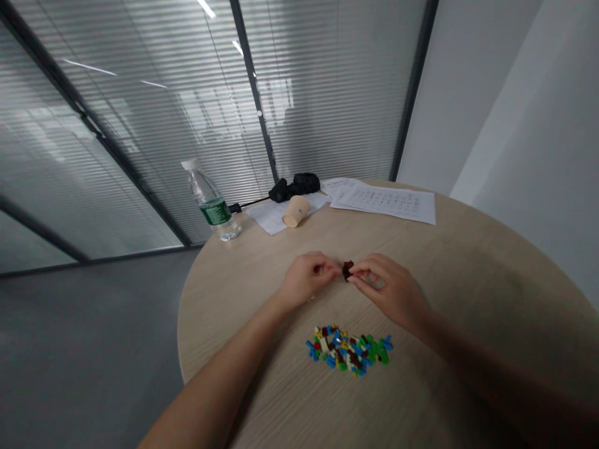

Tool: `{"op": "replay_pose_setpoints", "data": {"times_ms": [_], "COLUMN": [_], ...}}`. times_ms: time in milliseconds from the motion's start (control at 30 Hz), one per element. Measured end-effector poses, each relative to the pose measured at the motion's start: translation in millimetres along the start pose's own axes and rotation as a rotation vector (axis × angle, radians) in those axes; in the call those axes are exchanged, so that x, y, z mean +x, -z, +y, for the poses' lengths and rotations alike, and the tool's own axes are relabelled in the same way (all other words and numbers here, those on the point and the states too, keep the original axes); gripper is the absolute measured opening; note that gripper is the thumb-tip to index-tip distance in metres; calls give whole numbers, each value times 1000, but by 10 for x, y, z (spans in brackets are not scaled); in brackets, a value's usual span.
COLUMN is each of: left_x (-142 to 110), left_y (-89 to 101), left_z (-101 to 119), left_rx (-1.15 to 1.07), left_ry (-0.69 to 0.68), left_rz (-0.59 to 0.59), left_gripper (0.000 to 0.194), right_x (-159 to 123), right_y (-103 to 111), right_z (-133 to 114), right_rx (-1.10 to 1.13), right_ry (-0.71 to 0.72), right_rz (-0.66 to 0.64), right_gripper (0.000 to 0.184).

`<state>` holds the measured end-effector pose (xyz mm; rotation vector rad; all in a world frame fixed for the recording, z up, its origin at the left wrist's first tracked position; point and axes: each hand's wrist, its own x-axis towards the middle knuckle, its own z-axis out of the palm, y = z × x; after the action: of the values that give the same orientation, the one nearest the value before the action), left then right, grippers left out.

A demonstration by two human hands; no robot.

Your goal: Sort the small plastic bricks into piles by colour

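Note:
My right hand [395, 290] pinches a small dark brown toy brick piece [347, 269] between thumb and fingertips, just over the table. From the other side, my left hand [304, 279] comes close to it, with thumb and fingers closed in a pinch. Whether the left fingertips hold a tiny piece or touch the brown one is too small to tell. Nearer to me lies a loose pile of small toy bricks [349, 350] in blue, green, brown, cream, yellow and red. A tiny pale bit [312, 298] rests below my left hand.
On the round wooden table [224, 299], a water bottle [215, 209] stands at the back left. A paper cup [296, 211] lies on its side on a sheet. Behind it sits a black bundle [299, 186], beside printed sheets [384, 201]. Glass with blinds [327, 93] borders the far side.

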<state>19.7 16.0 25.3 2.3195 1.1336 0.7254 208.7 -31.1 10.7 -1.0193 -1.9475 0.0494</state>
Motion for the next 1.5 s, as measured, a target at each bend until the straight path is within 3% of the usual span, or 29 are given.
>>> {"op": "replay_pose_setpoints", "data": {"times_ms": [133,400,467,567,667,800,1133,1200,1400,1500], "left_x": [43,56,49,30,1,-33,-46,-46,-79,-96], "left_y": [46,-8,4,49,90,101,122,117,25,-40], "left_z": [-142,-230,-220,-184,-126,-47,7,23,165,224], "left_rx": [380,491,488,464,411,362,336,271,-75,-148], "left_ry": [-60,-48,-39,-54,-136,-208,-184,-188,-213,-212], "left_rz": [138,30,26,19,9,-18,-39,-43,-149,-165], "left_gripper": [15,12,13,15,16,16,16,16,20,19], "right_x": [4,-6,-6,-9,-13,-23,-58,-43,29,32], "right_y": [16,17,50,144,239,268,209,197,164,153], "right_z": [33,92,113,117,84,53,79,90,90,54], "right_rx": [-17,-21,9,142,248,285,260,219,89,95], "right_ry": [-6,-22,2,35,-36,-110,-97,-93,-18,46], "right_rz": [-2,-109,-234,-552,-818,-928,-898,-806,-366,-284], "right_gripper": [7,8,8,7,6,12,9,8,4,5]}}
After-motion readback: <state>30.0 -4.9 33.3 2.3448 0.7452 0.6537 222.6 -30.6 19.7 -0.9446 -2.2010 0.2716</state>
